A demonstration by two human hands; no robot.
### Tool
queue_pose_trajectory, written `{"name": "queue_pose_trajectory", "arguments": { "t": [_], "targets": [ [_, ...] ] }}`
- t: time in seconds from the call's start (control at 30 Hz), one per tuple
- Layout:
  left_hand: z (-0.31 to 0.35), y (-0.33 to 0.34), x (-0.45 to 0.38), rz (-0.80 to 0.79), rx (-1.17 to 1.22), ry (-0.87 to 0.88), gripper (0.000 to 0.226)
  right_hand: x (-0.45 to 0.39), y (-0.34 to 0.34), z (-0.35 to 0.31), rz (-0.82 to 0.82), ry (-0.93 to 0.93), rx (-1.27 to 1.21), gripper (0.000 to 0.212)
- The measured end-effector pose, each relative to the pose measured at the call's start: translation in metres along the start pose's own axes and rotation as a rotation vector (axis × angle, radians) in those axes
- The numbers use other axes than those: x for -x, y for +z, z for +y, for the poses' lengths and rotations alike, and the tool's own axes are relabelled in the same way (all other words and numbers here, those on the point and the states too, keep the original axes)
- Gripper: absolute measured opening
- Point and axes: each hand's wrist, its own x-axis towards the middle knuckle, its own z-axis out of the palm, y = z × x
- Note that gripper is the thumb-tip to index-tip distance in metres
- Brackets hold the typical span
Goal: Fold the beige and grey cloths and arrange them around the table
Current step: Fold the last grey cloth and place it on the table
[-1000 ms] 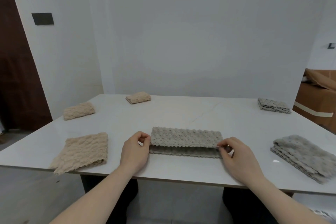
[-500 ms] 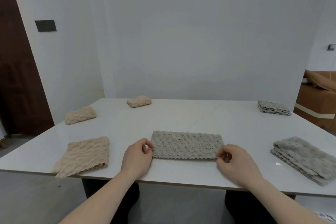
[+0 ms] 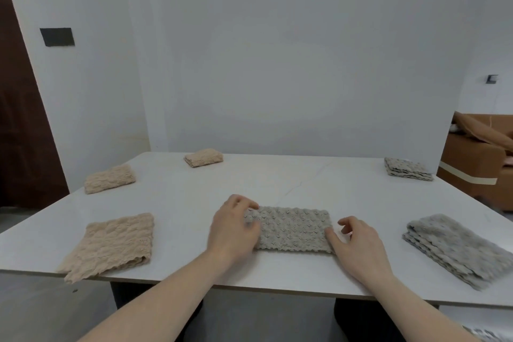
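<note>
A grey textured cloth (image 3: 294, 229), folded into a long strip, lies flat near the front edge of the white table (image 3: 277, 180). My left hand (image 3: 231, 230) covers the strip's left end, its curled fingers over the edge, and it is blurred by motion. My right hand (image 3: 358, 244) sits at the strip's right end. Its thumb touches the edge and its fingers are loosely curled above the tabletop, holding nothing.
A half-folded beige cloth (image 3: 113, 241) lies at the front left, overhanging the edge. Two small folded beige cloths (image 3: 109, 178) (image 3: 203, 157) sit along the far left. One folded grey cloth (image 3: 406, 169) is at the far right, another (image 3: 455, 250) at the near right. A cardboard box (image 3: 472, 169) stands beyond the table.
The lifted top layer of the grey cloth was laid flat into a strip. My left hand has moved right onto its left end. My right hand has let go and loosened.
</note>
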Motion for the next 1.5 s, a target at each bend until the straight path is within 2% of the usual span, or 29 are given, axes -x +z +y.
{"name": "queue_pose_trajectory", "arguments": {
  "t": [0.1, 0.2, 0.27, 0.4, 0.67, 0.8, 0.97, 1.07, 1.17, 1.33, 1.5],
  "targets": [
    [0.026, 0.023, -0.012, -0.267, -0.154, 0.048, 0.046, -0.002, 0.002, -0.001, -0.017, 0.047, 0.122, 0.050],
    [0.039, 0.049, -0.010, -0.451, -0.294, 0.045, 0.060, -0.003, 0.003, -0.001, -0.049, 0.067, 0.188, 0.058],
    [0.041, 0.064, -0.006, -0.523, -0.369, 0.011, 0.064, -0.005, 0.004, -0.001, -0.069, 0.077, 0.198, 0.061],
    [0.042, 0.066, -0.002, -0.561, -0.383, 0.008, 0.065, -0.006, 0.005, -0.001, -0.119, 0.066, 0.207, 0.059],
    [0.044, 0.054, 0.008, -0.610, -0.371, 0.026, 0.073, -0.004, -0.008, -0.007, -0.174, 0.066, 0.062, 0.019],
    [0.026, 0.034, 0.000, -0.619, -0.421, 0.010, 0.079, -0.001, -0.012, -0.011, -0.154, 0.103, 0.007, 0.015],
    [-0.021, 0.001, -0.006, -0.576, -0.437, -0.145, 0.076, -0.004, -0.010, -0.008, -0.134, 0.126, -0.002, 0.012],
    [-0.049, -0.009, -0.002, -0.511, -0.416, -0.217, 0.076, -0.003, -0.011, -0.009, -0.127, 0.150, -0.037, 0.011],
    [-0.059, -0.008, 0.007, -0.415, -0.353, -0.212, 0.072, -0.004, -0.012, -0.007, -0.090, 0.205, -0.152, 0.008],
    [-0.060, -0.007, 0.007, -0.382, -0.344, -0.194, 0.067, -0.003, -0.015, -0.008, -0.044, 0.302, -0.333, 0.014],
    [-0.060, -0.007, 0.007, -0.352, -0.322, -0.201, 0.069, -0.020, -0.033, -0.022, -0.126, 0.426, -0.565, 0.049]
  ]
}}
